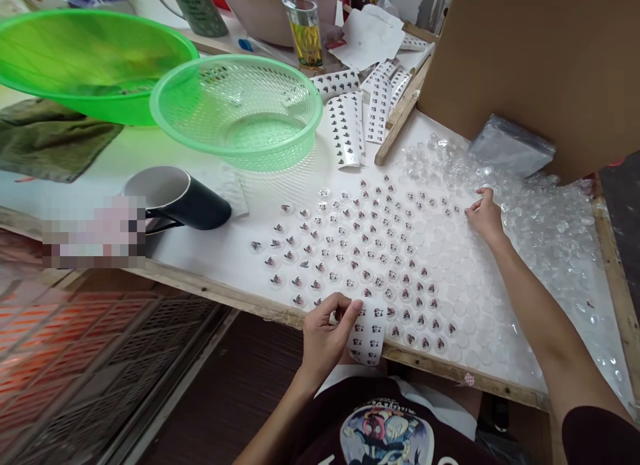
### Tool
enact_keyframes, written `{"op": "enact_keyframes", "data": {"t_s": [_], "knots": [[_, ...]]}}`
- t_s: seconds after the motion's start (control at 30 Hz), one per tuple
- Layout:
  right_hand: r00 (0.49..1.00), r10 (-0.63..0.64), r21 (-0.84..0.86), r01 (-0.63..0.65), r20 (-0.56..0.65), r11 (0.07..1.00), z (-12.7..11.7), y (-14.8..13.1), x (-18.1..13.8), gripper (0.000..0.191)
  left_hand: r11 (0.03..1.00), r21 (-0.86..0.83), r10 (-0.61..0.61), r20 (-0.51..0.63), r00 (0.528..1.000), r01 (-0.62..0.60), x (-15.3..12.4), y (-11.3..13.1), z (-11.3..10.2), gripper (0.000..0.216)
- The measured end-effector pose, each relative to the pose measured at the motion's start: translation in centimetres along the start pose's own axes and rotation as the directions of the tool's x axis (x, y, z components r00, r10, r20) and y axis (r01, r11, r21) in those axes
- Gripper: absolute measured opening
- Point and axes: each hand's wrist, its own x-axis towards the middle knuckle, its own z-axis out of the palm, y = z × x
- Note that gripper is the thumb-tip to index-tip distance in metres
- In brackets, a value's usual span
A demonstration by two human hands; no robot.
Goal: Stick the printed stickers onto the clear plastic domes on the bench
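Observation:
My left hand [326, 333] is at the table's front edge, thumb and fingers pinching a white sticker strip [370, 341] printed with small dark cartoon figures. The strip hangs over the wooden edge. Farther out to the right, my right hand [486, 217] is low over the table, its fingers curled together beside the last stickered discs [456, 210] of a row. Anything between those fingertips is too small to make out. Many clear round discs bearing the same figures [379, 241] are spread in rows across the white tabletop. Plain clear discs [467, 291] lie just right of them.
Loose clear pieces [540, 238] are heaped at the right, with a plastic-wrapped packet [513, 145] beside a cardboard panel [540, 65]. More sticker strips [345, 128] lie behind a wooden bar [397, 128]. A light green basket [235, 148], green basin [90, 101] and dark mug [205, 201] occupy the left.

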Motion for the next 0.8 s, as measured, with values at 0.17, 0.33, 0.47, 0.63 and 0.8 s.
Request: {"op": "enact_keyframes", "data": {"t_s": [0.17, 0.33, 0.47, 0.63, 0.8], "knots": [[0.995, -0.085, -0.309, 0.066, -0.047, 0.949, -0.5, -1.6, -0.9, 0.054, 1.000, -0.012, 0.006, -0.004, 1.000, -0.006, 0.0, -0.1, 0.0, 0.030], [0.976, -0.102, -0.145, 0.075, -0.190, 0.987, -0.9, -4.0, -2.0, 0.024, 1.000, -0.017, -0.007, 0.016, 1.000, 0.007, 0.0, 0.2, 0.0, 0.031], [0.992, -0.059, 0.321, 0.019, 0.116, 0.947, 0.3, -6.7, -2.9, 0.019, 1.000, -0.014, -0.001, 0.009, 1.000, 0.001, 0.1, 0.2, 0.0, 0.031], [0.974, -0.025, 0.378, -0.065, 0.227, 0.924, 1.7, -8.4, -2.6, 0.017, 1.000, -0.027, 0.012, 0.014, 1.000, -0.012, 0.0, 0.0, 0.0, 0.032], [0.974, -0.003, 0.287, -0.064, 0.227, 0.956, 2.3, -9.2, -2.3, 0.008, 0.999, -0.042, 0.013, 0.007, 1.000, -0.013, 0.0, -0.1, 0.1, 0.031]]}}
